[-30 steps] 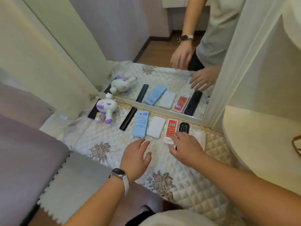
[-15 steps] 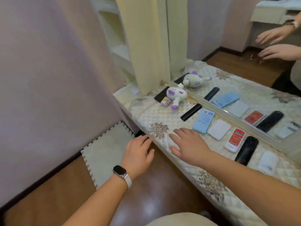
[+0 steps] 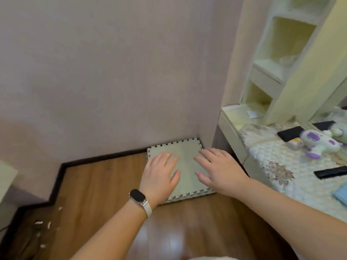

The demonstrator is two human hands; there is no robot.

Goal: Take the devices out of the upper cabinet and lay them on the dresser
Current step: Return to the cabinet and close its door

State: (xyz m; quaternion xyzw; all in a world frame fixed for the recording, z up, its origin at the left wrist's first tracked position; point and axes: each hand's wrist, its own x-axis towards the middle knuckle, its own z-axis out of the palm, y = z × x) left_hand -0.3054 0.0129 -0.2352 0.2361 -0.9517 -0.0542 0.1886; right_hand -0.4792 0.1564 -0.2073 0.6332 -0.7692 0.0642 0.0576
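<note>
Left hand (image 3: pixel 160 175) and right hand (image 3: pixel 218 170) grips released, empty, dresser (image 3: pixel 277 177) holding toy (image 3: pixel 317 141)

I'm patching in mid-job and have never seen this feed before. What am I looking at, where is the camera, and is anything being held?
There is no machine here: a person works with bare hands, and the single view comes from a wide-angle camera worn on their head, looking forward and down. The left hand, with a watch on its wrist, and the right hand are both spread open above a foam floor mat and hold nothing. At the right edge is the dresser under a quilted cloth, with a plush toy, a black device and a blue device lying on it. Pale open shelves stand above it.
</note>
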